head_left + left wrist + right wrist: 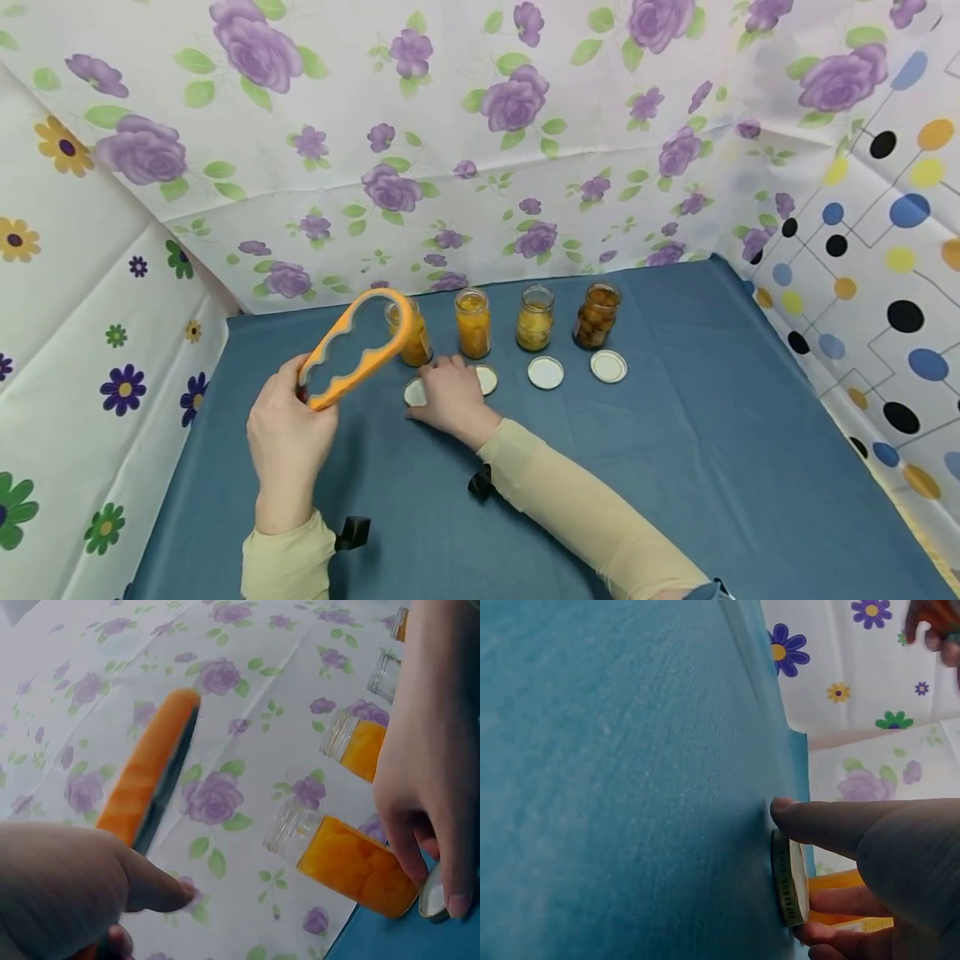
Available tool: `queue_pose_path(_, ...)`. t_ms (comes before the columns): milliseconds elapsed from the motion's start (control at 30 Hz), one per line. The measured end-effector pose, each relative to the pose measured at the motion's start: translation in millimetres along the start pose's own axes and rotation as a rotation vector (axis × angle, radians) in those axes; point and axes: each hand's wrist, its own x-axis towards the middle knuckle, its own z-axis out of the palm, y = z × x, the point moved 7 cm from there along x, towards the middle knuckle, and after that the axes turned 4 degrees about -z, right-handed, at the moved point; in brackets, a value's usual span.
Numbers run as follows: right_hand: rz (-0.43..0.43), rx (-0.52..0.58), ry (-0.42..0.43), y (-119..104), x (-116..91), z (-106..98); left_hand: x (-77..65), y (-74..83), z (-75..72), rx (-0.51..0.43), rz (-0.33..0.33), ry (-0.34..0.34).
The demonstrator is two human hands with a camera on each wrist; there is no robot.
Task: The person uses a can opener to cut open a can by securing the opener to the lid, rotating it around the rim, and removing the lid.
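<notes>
My left hand [291, 421] grips an orange jar opener [375, 362], raised above the cloth at the left; its loop has a scalloped grey inner edge. Down on the blue cloth, my right hand [453, 398] pinches a jar lid [416, 392] between thumb and fingers at its edges. That lid lies with its pale inner side up, just in front of the leftmost jar [417, 343], which is lidless and filled with orange contents. In the right wrist view, the rim of the lid [786, 877] shows between thumb and fingers.
Three more lidless glass jars stand in the row: one orange [473, 327], one yellowish [534, 325], one brown [596, 318]. Before them lie a partly covered lid [487, 380], a white lid [545, 373] and another lid [608, 367]. Patterned sheets [465, 208] hang behind and beside the table.
</notes>
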Motion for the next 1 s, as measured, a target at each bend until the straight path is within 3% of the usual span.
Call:
queue_pose_path(100,-0.005,0.003,0.021,2,-12,-6,-1.4,-14.4,4.3,0.016,-0.098,-0.09)
queue_pose_path(267,-0.049,0.019,0.076,15,-49,-33,-10.4,-45.4,9.9,0.078,-0.229,-0.232)
queue_pose_path(467,-0.081,0.014,0.159,58,-100,-60,-25.8,-83.3,21.2,0.146,-0.368,-0.391)
queue_pose_path(700,0.021,0.012,0.147,120,-144,-61,-38.2,-94.5,31.0,0.181,-0.406,-0.41)
queue_pose_path(1000,0.106,0.037,0.144,151,-171,-70,-56.2,-101.7,51.5,0.301,-0.439,-0.515)
